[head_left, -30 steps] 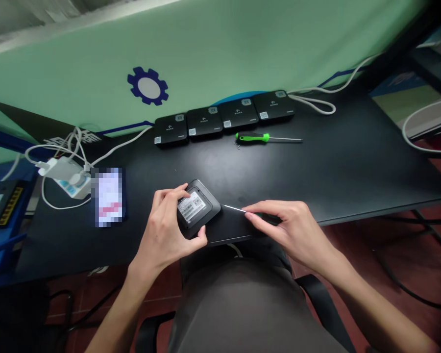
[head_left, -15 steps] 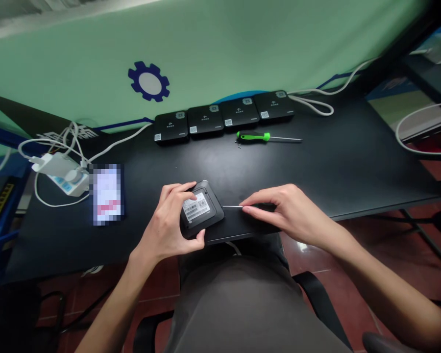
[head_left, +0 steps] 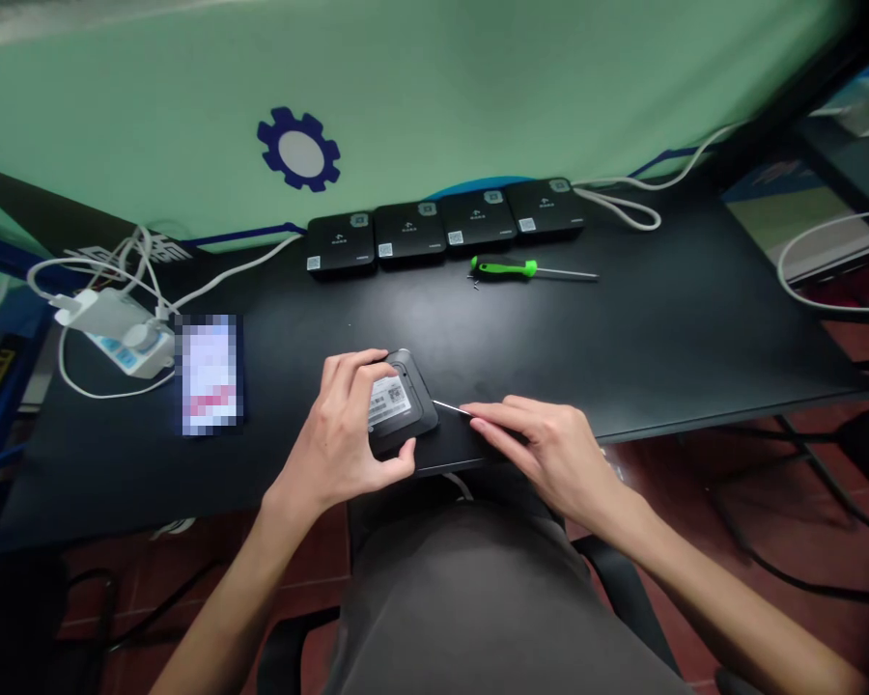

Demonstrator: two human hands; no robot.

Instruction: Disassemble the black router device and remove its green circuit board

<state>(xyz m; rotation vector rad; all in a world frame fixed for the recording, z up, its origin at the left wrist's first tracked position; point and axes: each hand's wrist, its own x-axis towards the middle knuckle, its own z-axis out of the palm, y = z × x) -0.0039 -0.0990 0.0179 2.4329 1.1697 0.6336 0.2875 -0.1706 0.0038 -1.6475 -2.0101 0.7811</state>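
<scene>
A black set-top box [head_left: 421, 417] with a white barcode label on its upturned face lies at the front of the table. My left hand [head_left: 344, 425] grips it from the left, fingers over the far edge and face, thumb at the near corner. In my right hand [head_left: 543, 439] is a thin metal tool [head_left: 449, 407], pinched between thumb and fingers. Its tip meets the box's right edge. The tool's other end is hidden in the hand, so its exact kind cannot be made out.
Several similar black boxes [head_left: 409, 232] stand in a row along the back. A green-and-black screwdriver [head_left: 503, 268] lies before them beside tiny screws [head_left: 474, 282]. At left are a lit phone [head_left: 210, 376] and a white power strip [head_left: 141, 352] with tangled cables. The black table [head_left: 666, 357] has its edge near my lap.
My right hand has moved slightly left and nearer to me, and the tool now slants instead of lying level. My left hand keeps its grip, with the box shifted slightly.
</scene>
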